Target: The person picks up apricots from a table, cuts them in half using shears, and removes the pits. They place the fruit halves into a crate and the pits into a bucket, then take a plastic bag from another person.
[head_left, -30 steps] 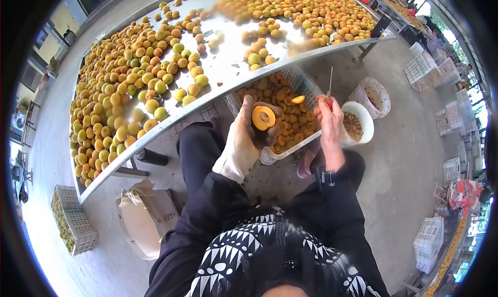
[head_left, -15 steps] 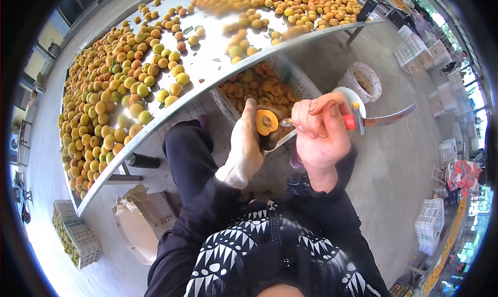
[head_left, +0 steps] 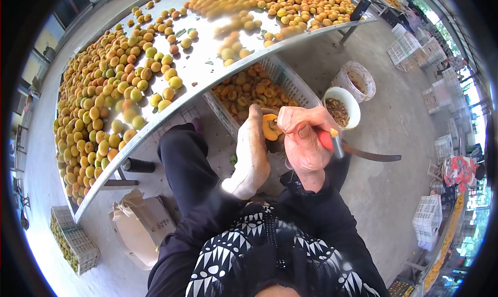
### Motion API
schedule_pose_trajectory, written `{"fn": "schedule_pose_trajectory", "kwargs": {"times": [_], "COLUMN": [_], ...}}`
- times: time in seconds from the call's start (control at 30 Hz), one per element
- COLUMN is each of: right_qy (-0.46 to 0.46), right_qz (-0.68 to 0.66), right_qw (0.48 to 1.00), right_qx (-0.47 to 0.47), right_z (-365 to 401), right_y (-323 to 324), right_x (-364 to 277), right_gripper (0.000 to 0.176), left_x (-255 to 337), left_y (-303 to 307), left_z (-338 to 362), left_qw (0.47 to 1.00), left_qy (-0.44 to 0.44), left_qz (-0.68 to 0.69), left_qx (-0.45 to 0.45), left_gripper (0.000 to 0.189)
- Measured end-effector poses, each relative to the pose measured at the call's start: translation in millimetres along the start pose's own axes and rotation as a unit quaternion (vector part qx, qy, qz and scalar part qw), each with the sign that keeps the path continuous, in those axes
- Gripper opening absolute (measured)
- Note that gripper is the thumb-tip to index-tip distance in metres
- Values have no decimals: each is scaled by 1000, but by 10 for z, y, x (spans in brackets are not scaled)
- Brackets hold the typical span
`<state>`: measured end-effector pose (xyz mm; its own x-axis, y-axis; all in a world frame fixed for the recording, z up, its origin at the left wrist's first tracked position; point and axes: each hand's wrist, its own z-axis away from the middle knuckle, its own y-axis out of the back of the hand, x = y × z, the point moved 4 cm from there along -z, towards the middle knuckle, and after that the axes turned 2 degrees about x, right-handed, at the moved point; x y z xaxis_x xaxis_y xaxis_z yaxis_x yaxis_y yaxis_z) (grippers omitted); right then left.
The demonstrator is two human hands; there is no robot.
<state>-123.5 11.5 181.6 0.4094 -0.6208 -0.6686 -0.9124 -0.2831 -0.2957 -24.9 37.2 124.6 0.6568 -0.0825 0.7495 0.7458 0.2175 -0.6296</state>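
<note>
My left hand (head_left: pixel 251 154), in a pale glove, is wrapped round a halved apricot (head_left: pixel 270 128) with its orange cut face turned toward my right hand. My bare right hand (head_left: pixel 307 136) is closed on a red-handled tool (head_left: pixel 327 140), whose curved dark blade points out to the right. Its fingertips are at the cut face and hide part of the fruit and the tool's other end. Just beyond both hands, a crate (head_left: pixel 293 81) holds many halved apricots (head_left: pixel 249 89).
A metal table (head_left: pixel 207 68) spread with whole apricots (head_left: pixel 98 110) crosses the upper left. Right of the crate stand a bowl of pits (head_left: pixel 342 107) and a white bucket (head_left: pixel 355 81). A crate (head_left: pixel 78 240) and a carton (head_left: pixel 140 224) are at lower left. More crates (head_left: pixel 428 219) stand far right.
My right hand has moved left and down, bringing its fingertips to the apricot. The blade has swung downward. The bowl of pits, partly hidden before, now shows fully.
</note>
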Motion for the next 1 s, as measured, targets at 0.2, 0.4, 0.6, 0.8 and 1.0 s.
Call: {"fn": "schedule_pose_trajectory", "kwargs": {"times": [0.2, 0.4, 0.6, 0.8, 1.0], "right_qy": [-26, -122, -170, -193, -228], "right_qz": [-28, -249, -281, -298, -315], "right_qw": [999, 959, 940, 930, 915], "right_qx": [-1, 56, 92, 96, 103], "right_z": [2, -84, -22, -73, -30], "right_y": [15, -2, 53, 79, 91], "right_x": [112, 293, 459, 460, 534], "right_gripper": [28, 26, 26, 30, 34], "left_x": [-34, -141, -192, -110, -162], "left_y": [-12, 119, 198, 107, 189], "left_z": [-60, -186, -214, -153, -162], "left_qw": [992, 975, 974, 983, 987], "left_qy": [-93, -62, -54, 70, 90], "left_qz": [-63, -86, -86, 20, 38], "left_qx": [51, 195, 203, 166, 128], "left_gripper": [50, 50, 49, 41, 39]}}
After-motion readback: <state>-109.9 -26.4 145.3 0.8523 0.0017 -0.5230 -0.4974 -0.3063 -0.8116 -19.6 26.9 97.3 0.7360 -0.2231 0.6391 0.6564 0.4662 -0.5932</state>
